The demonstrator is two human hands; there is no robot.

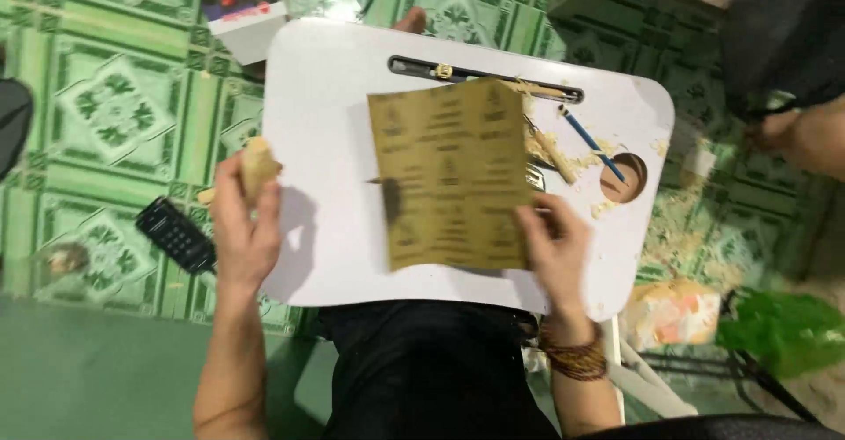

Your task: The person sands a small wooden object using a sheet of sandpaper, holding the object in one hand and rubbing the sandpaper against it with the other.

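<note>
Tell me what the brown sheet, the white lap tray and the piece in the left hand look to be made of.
Brown sheet: likely sandpaper seen from its matte, printed paper backing.
White lap tray: smooth, faintly glossy, probably plastic or laminated board.
Piece held in the left hand: pale and matte, seemingly raw wood, matching the shavings nearby.
</note>
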